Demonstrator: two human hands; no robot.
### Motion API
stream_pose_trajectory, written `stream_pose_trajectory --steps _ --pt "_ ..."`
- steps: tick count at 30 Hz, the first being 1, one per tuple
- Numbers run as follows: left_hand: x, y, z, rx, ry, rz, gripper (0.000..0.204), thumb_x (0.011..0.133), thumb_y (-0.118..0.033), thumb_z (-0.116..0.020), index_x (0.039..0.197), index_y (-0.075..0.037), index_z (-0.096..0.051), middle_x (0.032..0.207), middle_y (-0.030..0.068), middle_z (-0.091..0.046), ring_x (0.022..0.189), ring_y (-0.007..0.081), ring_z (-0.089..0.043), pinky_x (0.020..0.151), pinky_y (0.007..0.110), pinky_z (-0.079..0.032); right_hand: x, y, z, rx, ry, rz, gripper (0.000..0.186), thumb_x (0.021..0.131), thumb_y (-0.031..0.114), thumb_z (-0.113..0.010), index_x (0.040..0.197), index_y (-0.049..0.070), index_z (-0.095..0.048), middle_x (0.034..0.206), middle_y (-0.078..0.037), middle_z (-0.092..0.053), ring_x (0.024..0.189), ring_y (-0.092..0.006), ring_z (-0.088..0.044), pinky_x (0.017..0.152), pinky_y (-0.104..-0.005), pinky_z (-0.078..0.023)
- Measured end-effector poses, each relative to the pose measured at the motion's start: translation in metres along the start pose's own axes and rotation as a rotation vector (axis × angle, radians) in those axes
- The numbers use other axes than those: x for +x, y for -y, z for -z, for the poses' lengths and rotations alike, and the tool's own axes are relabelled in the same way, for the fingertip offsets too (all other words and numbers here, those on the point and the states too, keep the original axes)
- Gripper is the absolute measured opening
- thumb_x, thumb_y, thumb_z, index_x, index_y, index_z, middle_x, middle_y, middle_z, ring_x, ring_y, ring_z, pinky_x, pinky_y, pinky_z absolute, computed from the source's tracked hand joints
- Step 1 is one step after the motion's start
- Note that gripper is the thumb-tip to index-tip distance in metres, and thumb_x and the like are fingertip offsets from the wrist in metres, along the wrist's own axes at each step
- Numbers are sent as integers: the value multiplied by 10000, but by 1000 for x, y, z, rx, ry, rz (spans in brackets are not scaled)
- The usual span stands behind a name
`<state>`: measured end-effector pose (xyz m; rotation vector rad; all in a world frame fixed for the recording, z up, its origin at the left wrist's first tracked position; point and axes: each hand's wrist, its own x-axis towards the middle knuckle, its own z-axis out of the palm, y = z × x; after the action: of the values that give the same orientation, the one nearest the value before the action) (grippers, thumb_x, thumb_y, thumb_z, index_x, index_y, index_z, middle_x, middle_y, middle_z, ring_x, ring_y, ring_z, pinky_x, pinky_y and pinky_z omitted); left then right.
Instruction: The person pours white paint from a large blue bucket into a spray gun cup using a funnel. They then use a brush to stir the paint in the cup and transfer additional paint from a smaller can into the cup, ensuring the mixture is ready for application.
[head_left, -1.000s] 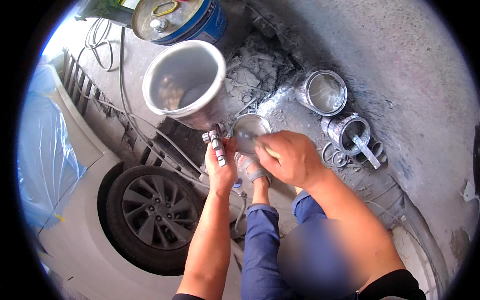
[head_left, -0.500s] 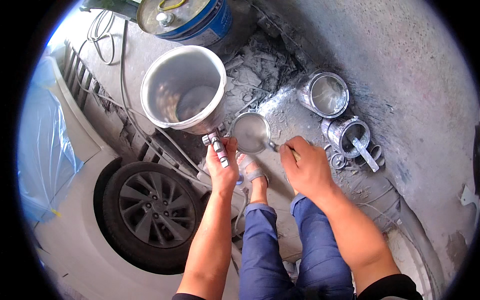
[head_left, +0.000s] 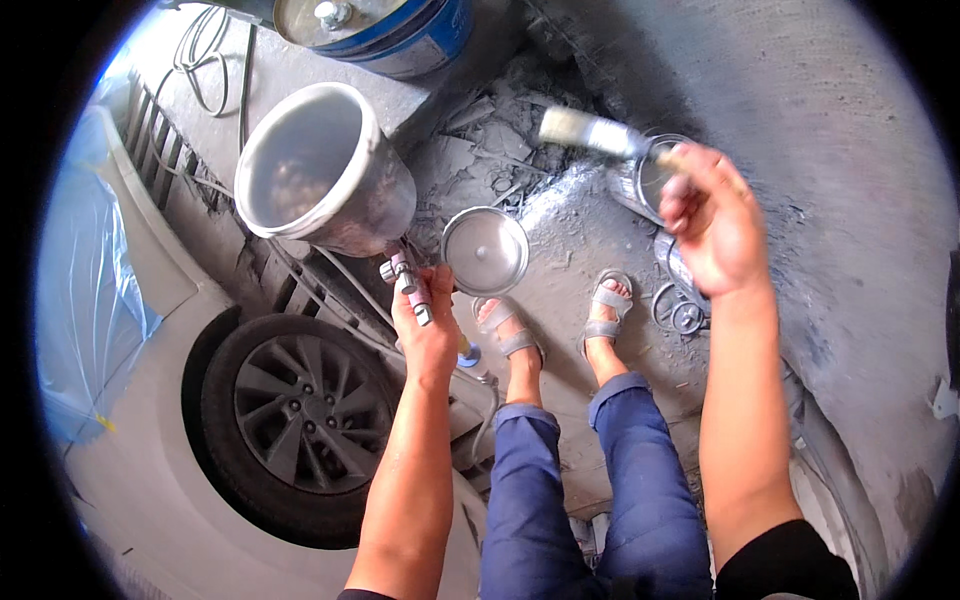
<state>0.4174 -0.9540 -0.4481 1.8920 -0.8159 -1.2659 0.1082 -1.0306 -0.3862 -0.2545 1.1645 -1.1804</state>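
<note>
My left hand (head_left: 428, 335) grips a spray gun (head_left: 405, 280) by its handle. On the gun sits a large translucent cup (head_left: 390, 190), tilted to the left, its inside whitish with a little showing at the bottom. Raised at the right, my right hand (head_left: 722, 225) is closed around the handle of a paintbrush (head_left: 595, 132). Its pale bristles point left and are blurred by motion. Below and between my hands stands a round metal can (head_left: 485, 250) with greyish contents.
An open can (head_left: 650, 185) stands beyond my right hand, and another can (head_left: 675, 258) is partly hidden by it. A blue drum (head_left: 430, 45) stands at the back. At left is a car with a wheel (head_left: 310, 415) and blue plastic sheeting (head_left: 100, 300). Hoses cross the ground.
My right hand has lifted the brush from the round can and swung it up and right. The spray gun and its cup have shifted left and tilted more.
</note>
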Motion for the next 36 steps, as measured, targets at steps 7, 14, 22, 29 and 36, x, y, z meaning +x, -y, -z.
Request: stream_pose_trajectory --steps 7,14,22,29,36 --pt "16 -3 -1 55 88 61 221 922 -257 -662 859 -60 -583 702 -28 -530 643 74 -456 586 254 -379 101 -139 76 -547 -384 232 182 979 207 -543 1054 43 -560 763 -44 -642 627 -101 -610 536 -228 -476" --pt "2 -6 15 38 92 140 231 934 -252 -638 820 -62 -572 668 -28 -507 573 62 -428 520 246 -350 -24 -196 13 -171 -109 -119 251 991 206 -507 1190 55 -486 1012 -103 -653 869 -182 -649 733 -317 -535" --pt "-30 -23 -7 112 278 135 214 934 -218 -625 823 -42 -571 696 -8 -543 640 81 -479 583 260 -393 -94 -162 -9 388 -146 -155 361 881 81 -672 1188 57 -484 1109 -83 -576 961 -190 -592 852 -360 -514" --pt "-56 -11 -28 48 528 42 87 951 -80 -590 992 -6 -568 1000 65 -618 853 145 -617 766 308 -523 -117 -147 44 345 -314 -71 383 851 52 -688 1178 100 -494 1154 -52 -572 1015 -182 -589 807 -343 -527" --pt "-59 -2 -19 147 511 115 214 956 -170 -561 1083 3 -565 919 79 -667 745 119 -605 658 270 -463 -80 -78 130 -65 -630 82 396 851 107 -661 1186 20 -466 1020 -73 -591 821 -160 -606 683 -291 -515"
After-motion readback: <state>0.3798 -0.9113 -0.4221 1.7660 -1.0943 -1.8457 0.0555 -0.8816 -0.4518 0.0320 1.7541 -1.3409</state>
